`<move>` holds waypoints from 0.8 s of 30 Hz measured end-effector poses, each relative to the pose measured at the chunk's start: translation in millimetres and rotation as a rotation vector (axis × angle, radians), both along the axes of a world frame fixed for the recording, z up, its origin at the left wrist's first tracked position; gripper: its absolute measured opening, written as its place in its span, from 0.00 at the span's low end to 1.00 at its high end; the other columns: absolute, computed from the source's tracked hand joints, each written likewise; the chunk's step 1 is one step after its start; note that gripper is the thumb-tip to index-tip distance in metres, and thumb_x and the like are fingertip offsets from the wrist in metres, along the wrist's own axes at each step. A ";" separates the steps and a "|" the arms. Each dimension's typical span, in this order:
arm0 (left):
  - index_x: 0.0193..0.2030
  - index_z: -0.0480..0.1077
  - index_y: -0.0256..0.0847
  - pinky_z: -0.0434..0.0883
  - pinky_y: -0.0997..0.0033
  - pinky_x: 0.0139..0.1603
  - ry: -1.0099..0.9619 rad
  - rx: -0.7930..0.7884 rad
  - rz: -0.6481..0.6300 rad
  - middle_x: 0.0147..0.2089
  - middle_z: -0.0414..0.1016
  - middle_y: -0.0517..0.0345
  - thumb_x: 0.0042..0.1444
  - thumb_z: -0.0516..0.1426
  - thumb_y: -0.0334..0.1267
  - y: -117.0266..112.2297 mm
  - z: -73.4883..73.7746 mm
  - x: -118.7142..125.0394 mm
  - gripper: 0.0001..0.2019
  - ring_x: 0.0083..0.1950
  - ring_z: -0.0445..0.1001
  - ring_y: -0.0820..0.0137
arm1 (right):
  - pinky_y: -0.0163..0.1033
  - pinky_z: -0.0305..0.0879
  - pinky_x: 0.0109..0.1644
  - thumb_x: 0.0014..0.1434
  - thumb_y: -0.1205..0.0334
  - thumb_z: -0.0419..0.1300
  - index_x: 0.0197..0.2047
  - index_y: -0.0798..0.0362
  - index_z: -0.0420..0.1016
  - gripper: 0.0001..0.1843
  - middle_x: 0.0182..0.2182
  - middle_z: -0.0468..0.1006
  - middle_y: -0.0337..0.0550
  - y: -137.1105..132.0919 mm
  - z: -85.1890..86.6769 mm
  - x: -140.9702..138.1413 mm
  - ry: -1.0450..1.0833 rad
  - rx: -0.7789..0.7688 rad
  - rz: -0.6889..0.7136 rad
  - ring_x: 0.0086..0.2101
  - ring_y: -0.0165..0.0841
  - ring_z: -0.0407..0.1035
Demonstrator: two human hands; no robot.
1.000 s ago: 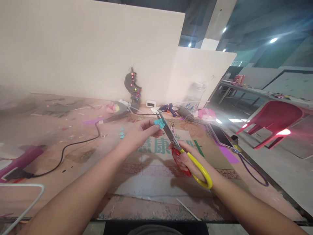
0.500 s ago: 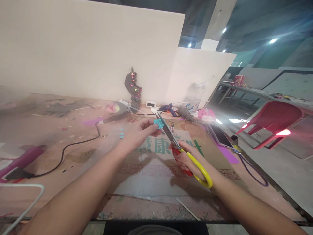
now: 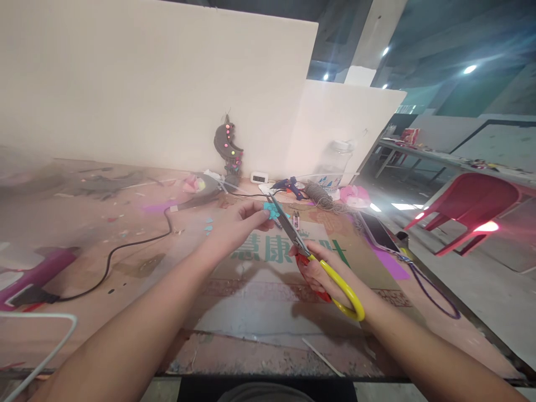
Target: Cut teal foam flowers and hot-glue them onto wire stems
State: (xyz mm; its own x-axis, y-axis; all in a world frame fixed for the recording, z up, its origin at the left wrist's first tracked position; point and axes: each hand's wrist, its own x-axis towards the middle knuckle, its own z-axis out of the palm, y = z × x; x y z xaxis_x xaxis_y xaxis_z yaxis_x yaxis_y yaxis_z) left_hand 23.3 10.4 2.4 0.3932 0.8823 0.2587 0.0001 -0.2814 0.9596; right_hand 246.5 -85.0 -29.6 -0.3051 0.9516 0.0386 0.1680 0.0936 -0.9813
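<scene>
Between the fingertips of my left hand (image 3: pixel 247 220) is a small turquoise piece (image 3: pixel 273 210) with a cut edge; its material is too small to tell. My right hand (image 3: pixel 320 271) grips a pair of scissors (image 3: pixel 295 237) with one yellow and one red handle. The blades point up and away, slightly parted at the tips, right beside the turquoise piece. Small turquoise cut-outs (image 3: pixel 208 224) lie on the table to the left of my left hand. Beneath both hands is a flat cardboard sheet (image 3: pixel 268 304) with green printed characters.
A dark moon ornament (image 3: pixel 226 142) leans on the back board. Behind my hands are a blue glue gun (image 3: pixel 291 187), a twine roll (image 3: pixel 318 194) and a clear jar (image 3: pixel 337 162). A phone (image 3: pixel 380 231) lies right; a black cable (image 3: pixel 111 257) crosses the left. A red chair (image 3: pixel 481 204) stands beyond.
Both hands keep nearly the same place and grip. The scissor blades stay beside the turquoise piece, and the whole view has shifted very slightly.
</scene>
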 end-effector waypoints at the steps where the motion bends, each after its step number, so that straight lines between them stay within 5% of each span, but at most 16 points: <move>1: 0.33 0.71 0.40 0.72 0.59 0.50 0.001 0.001 0.002 0.35 0.82 0.55 0.58 0.61 0.50 0.1 -0.1 -0.2 0.14 0.41 0.80 0.63 | 0.30 0.45 0.21 0.56 0.29 0.59 0.50 0.52 0.66 0.35 0.25 0.53 0.30 0.0 -0.3 0.0 0.006 -0.002 0.002 0.21 0.22 0.44; 16: 0.32 0.71 0.40 0.72 0.65 0.47 -0.073 -0.039 0.025 0.32 0.79 0.59 0.56 0.63 0.47 -5.3 10.6 0.4 0.12 0.38 0.79 0.66 | 0.30 0.42 0.20 0.57 0.30 0.58 0.50 0.53 0.65 0.35 0.24 0.51 0.29 1.8 -0.1 0.8 -0.012 0.002 0.044 0.21 0.22 0.42; 24: 0.38 0.76 0.39 0.73 0.62 0.50 -0.027 -0.040 -0.016 0.37 0.81 0.54 0.57 0.62 0.52 -1.9 3.6 0.4 0.16 0.40 0.79 0.65 | 0.29 0.46 0.20 0.56 0.28 0.58 0.50 0.54 0.66 0.37 0.25 0.53 0.29 3.6 -1.1 0.9 -0.036 0.026 0.035 0.20 0.22 0.44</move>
